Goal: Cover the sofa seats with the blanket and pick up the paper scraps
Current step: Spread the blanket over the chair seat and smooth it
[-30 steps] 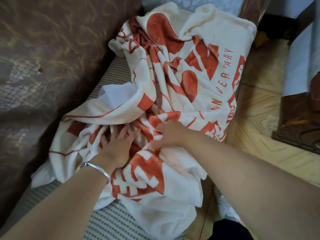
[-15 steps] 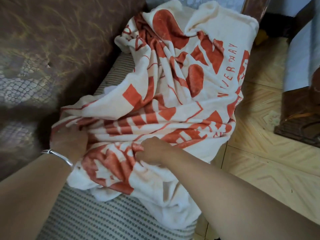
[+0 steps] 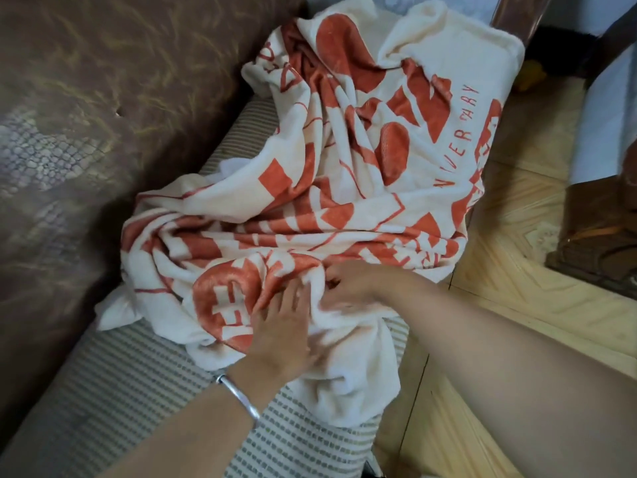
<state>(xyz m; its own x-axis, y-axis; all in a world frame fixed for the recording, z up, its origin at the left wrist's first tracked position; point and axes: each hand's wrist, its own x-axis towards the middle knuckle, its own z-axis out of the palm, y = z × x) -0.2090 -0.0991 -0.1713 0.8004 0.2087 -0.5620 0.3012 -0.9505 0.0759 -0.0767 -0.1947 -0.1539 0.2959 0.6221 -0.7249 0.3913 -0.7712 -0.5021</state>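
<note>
A cream blanket [image 3: 362, 174] with orange-red shapes and lettering lies rumpled over the far part of the sofa seat [image 3: 131, 384], which has a grey striped cover. The near stretch of the seat is bare. My left hand [image 3: 281, 332], with a silver bangle on the wrist, lies flat with straight fingers on the blanket's near folds. Just to its right, my right hand [image 3: 351, 282] has its fingers curled into the cloth, gripping a fold near the seat's front edge. No paper scraps are in sight.
The brown patterned sofa backrest [image 3: 86, 132] runs along the left. To the right lies a yellow patterned tile floor [image 3: 510, 270]. A dark wooden piece of furniture [image 3: 596, 229] with a pale cloth over it stands at the right edge.
My left hand has left the blanket's left edge near the backrest and now lies flat on the folds beside my right hand. The blanket's near edge is bunched closer to the seat front.
</note>
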